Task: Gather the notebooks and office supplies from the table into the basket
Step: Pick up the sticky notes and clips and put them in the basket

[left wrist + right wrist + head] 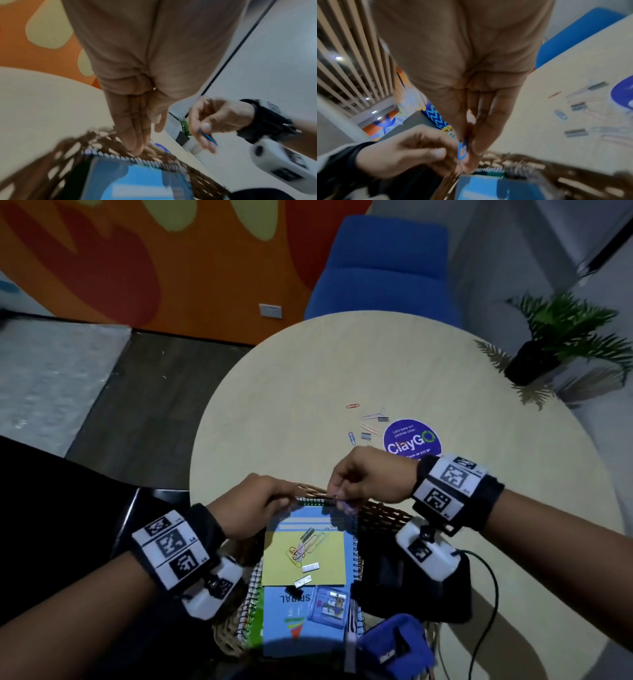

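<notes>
A wicker basket stands at the table's near edge and holds spiral notebooks under a yellow pad. Several paper clips and staple strips lie on the pad. My right hand pinches a blue paper clip between thumb and fingers, just above the basket's far rim. My left hand is beside it, with straight fingers touching that rim. More loose paper clips, a red clip and staple strips lie on the table beyond.
A purple round sticker lies right of the loose clips. A black pouch with a cable sits right of the basket, and a blue object at its near corner. A potted plant and a blue chair stand behind the table.
</notes>
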Available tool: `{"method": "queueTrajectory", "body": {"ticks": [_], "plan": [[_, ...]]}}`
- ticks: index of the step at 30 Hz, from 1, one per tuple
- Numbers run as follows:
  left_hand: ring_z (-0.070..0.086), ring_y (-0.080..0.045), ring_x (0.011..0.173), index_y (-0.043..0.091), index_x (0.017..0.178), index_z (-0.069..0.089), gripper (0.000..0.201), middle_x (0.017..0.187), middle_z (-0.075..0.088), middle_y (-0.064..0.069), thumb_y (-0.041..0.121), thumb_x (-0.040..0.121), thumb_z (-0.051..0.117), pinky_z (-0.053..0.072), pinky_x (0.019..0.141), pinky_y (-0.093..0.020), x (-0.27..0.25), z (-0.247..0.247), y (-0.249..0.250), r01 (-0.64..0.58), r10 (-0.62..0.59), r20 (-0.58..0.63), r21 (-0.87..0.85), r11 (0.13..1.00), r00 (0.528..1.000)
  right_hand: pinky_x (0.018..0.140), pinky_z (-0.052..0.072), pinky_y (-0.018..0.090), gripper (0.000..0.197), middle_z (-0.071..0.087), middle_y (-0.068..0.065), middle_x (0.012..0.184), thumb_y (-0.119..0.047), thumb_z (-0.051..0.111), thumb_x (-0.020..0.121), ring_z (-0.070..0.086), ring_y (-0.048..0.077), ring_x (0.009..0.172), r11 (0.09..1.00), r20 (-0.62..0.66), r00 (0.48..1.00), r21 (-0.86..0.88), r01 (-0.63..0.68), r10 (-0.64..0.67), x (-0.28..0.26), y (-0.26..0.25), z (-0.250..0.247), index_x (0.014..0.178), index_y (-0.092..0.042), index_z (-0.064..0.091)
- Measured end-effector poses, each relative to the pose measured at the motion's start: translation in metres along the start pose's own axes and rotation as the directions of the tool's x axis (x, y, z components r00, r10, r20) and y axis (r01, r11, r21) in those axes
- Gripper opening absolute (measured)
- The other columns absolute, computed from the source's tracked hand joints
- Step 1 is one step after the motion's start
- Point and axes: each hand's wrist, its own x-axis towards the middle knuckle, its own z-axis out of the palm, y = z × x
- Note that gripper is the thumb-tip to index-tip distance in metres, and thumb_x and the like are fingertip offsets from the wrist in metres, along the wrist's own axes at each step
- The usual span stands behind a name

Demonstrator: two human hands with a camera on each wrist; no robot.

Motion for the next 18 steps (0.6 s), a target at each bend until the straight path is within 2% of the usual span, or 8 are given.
{"method": "queueTrajectory", "body": {"ticks": [2,3,6,8,10,12,14,18], "plan": [[0.066,0.005,0.085,0.017,0.117,0.066,0.031,0.099,0.074,0.002,0.004,0.094,0.049,0.040,0.072,0.004,0.003,-0.011,-0.009,0.035,-0.034,-0.114,0.006,0.999,0.993,0.063,0.051,0.018,0.016,0.066,0.012,0.070,0.003,0.053,0.090,0.061,0.005,0.058,0.997,0.078,0.997,0.074,0.003,-0.009,0.001,-0.005,0.011,0.099,0.004,0.066],[0.066,0.005,0.084,0.016,0.116,0.066,0.030,0.098,0.074,0.001,0.004,0.094,0.049,0.043,0.075,0.002,0.007,-0.018,-0.012,0.055,-0.058,-0.150,-0.019,0.998,0.987,0.063,0.050,0.016,0.018,0.066,0.014,0.072,0.002,0.052,0.091,0.062,0.003,0.059,0.994,0.109,0.994,0.111,-0.005,-0.008,0.000,-0.007,0.016,0.103,0.006,0.065],[0.067,0.001,0.085,0.012,0.116,0.066,0.027,0.102,0.073,-0.003,0.006,0.094,0.052,0.050,0.085,-0.017,0.026,-0.039,-0.013,0.075,-0.067,-0.194,0.036,0.997,0.979,0.081,0.050,0.024,0.025,0.073,0.014,0.095,-0.008,0.056,0.091,0.063,0.010,0.080,1.000,0.106,0.994,-0.014,-0.010,0.011,-0.003,-0.008,0.016,0.114,-0.004,0.065],[0.068,-0.015,0.098,0.014,0.119,0.064,0.027,0.110,0.072,-0.003,0.015,0.093,0.055,0.050,0.088,-0.026,0.048,-0.052,-0.007,0.063,-0.008,-0.221,0.242,0.968,0.975,0.089,0.047,0.027,0.028,0.072,0.006,0.102,-0.014,0.057,0.091,0.063,0.013,0.092,0.979,-0.025,0.998,-0.195,-0.060,0.056,-0.003,0.002,-0.002,0.118,-0.010,0.065],[0.065,-0.022,0.105,0.018,0.122,0.061,0.030,0.117,0.069,-0.003,0.020,0.093,0.054,0.051,0.090,-0.034,0.078,-0.062,0.001,0.012,0.098,-0.228,0.435,0.900,0.969,0.091,0.047,0.029,0.027,0.071,0.006,0.109,-0.015,0.059,0.089,0.063,0.021,0.104,0.926,-0.268,0.956,-0.315,-0.206,0.121,-0.002,0.025,-0.029,0.115,-0.011,0.066],[0.061,-0.025,0.109,0.019,0.123,0.060,0.030,0.121,0.065,-0.004,0.020,0.094,0.053,0.050,0.091,-0.037,0.113,-0.062,0.011,-0.058,0.158,-0.149,0.520,0.852,0.976,0.087,0.046,0.029,0.023,0.070,0.008,0.109,-0.016,0.060,0.086,0.061,0.027,0.106,0.860,-0.449,0.867,-0.333,-0.387,0.217,0.000,0.062,-0.057,0.108,-0.013,0.068],[0.058,-0.026,0.113,0.019,0.123,0.061,0.030,0.125,0.061,-0.005,0.019,0.093,0.053,0.048,0.094,-0.038,0.151,-0.052,0.020,-0.115,0.151,-0.017,0.563,0.818,0.988,0.087,0.048,0.031,0.025,0.069,0.010,0.113,-0.019,0.061,0.084,0.061,0.030,0.106,0.792,-0.509,0.801,-0.323,-0.517,0.315,0.004,0.097,-0.074,0.108,-0.015,0.068],[0.061,-0.030,0.107,0.014,0.112,0.068,0.027,0.121,0.062,-0.008,0.017,0.090,0.054,0.052,0.088,-0.038,0.205,-0.019,0.035,-0.185,0.103,0.165,0.629,0.755,0.981,0.091,0.049,0.039,0.030,0.062,0.010,0.125,-0.019,0.052,0.089,0.057,0.033,0.112,0.758,-0.464,0.817,-0.376,-0.532,0.343,0.019,0.139,-0.075,0.117,-0.018,0.066]]}}
